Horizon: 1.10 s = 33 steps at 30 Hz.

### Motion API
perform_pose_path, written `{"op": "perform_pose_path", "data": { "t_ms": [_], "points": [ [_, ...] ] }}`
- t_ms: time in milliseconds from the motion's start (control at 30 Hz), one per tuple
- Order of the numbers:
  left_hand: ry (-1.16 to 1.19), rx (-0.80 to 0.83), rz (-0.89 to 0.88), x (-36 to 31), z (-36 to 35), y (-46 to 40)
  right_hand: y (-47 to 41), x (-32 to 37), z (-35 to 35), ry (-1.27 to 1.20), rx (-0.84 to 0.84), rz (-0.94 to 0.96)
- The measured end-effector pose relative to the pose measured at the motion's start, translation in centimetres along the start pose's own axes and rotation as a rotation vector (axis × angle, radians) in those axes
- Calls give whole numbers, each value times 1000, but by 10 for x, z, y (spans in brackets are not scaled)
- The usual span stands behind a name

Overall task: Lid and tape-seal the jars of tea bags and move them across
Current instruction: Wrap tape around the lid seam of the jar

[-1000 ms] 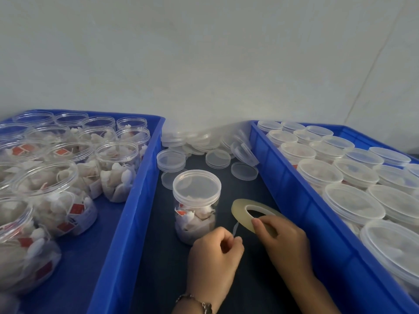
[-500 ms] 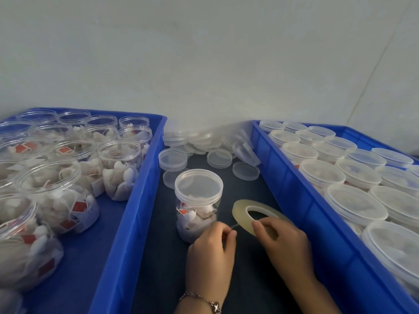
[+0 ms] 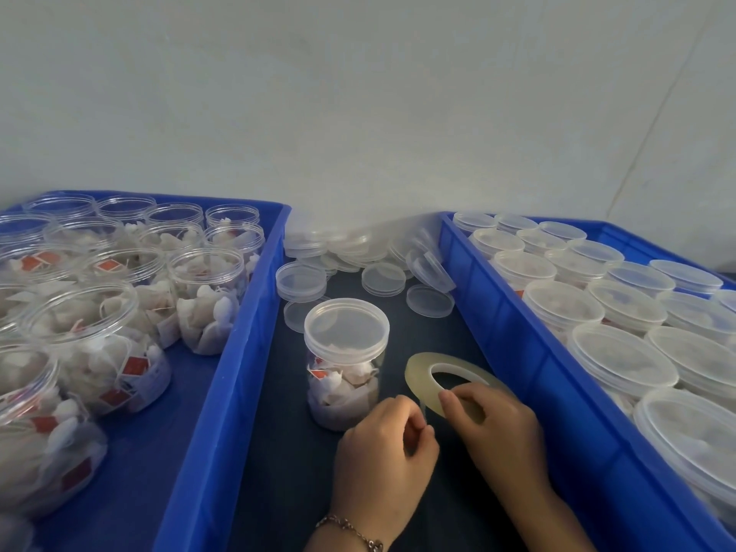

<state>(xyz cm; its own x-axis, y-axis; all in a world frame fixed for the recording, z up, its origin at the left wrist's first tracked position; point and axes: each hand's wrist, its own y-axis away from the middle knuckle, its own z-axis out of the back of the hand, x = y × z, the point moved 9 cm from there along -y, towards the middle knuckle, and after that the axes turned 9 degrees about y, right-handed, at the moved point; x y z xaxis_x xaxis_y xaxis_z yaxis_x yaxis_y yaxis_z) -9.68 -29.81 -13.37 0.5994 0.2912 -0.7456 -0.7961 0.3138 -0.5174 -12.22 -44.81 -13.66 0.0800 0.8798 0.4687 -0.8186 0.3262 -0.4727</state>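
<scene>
The step in hand looks like drawing a length of tape off the roll to seal the lidded jar (image 3: 345,362), which stands upright on the dark bench (image 3: 278,464) between the two blue crates, just ahead of the hands. To do it well, the free end wants pulling out straight and taut, without letting it fold back on itself or stick to the fingers, and long enough to go round the seam under the lid before it is torn.

The right hand (image 3: 496,426) holds the tape roll (image 3: 446,382) tilted up off the bench, its grip closed on the near edge of the ring with the thumb on top. The left hand (image 3: 380,460) sits just beside it, knuckles up, its grip narrow: thumb and forefinger pinch what seems to be the thin free end of tape, though the strip itself is hard to make out.

Open jars fill the left crate (image 3: 223,376); lidded ones fill the right crate (image 3: 529,376).
</scene>
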Motion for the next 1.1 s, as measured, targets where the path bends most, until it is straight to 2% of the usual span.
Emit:
{"op": "perform_pose_path", "data": {
  "t_ms": [300, 367, 567, 700, 767, 867, 933, 1100],
  "points": [
    [197, 77, 68, 3, -5, -1, 1, 4, 0, -8, 9, 16],
    [177, 99, 61, 2, -7, 0, 0, 3, -2, 9, 35, 10],
    [18, -96, -65, -9, 21, -3, 0, 4, -15, 20, 235, -13],
    [-36, -98, -15, -5, 26, -3, -1, 10, -20, 115, 324, 39],
    [-85, -109, -95, -15, 29, -3, -4, 11, -10, 169, 256, 44],
    [-93, -220, -212, -30, 44, -4, -11, 28, 21, 307, -34, 171],
    [-82, -318, -259, -33, 57, -3, -15, 39, 31, 408, -150, 225],
    [-96, -425, -286, -30, 68, 2, -24, 44, 28, 436, -118, 214]
  ]
}}
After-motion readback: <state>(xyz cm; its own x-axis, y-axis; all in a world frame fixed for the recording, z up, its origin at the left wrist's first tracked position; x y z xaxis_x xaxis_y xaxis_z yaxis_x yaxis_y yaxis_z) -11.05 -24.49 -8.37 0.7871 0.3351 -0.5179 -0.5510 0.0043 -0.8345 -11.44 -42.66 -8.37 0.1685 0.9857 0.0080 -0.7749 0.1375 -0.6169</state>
